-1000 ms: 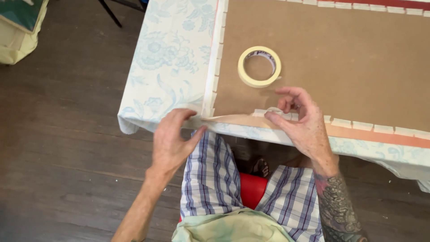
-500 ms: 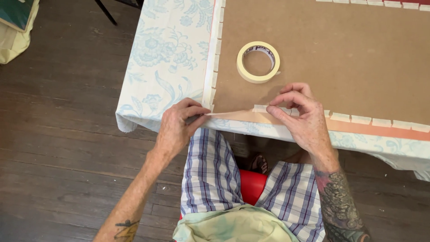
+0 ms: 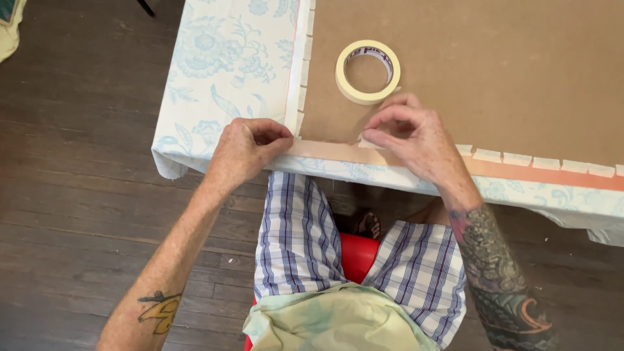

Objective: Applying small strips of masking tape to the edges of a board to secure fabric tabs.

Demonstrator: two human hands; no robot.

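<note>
Both hands shifted rightward, left hand (image 3: 244, 153) and right hand (image 3: 416, 140) pinching one tape strip (image 3: 331, 151), one tape roll (image 3: 368, 71) nearby

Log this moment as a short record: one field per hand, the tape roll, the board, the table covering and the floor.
left hand: left hand pinches the end of a tape strip at the board's near left corner
right hand: right hand presses fingertips on the same strip further right
tape roll: cream masking tape roll lies flat on the board, just beyond the right hand
board: brown board, short tape pieces along its left and near edges
table covering: white cloth with pale blue flowers
floor: dark wood planks
</note>
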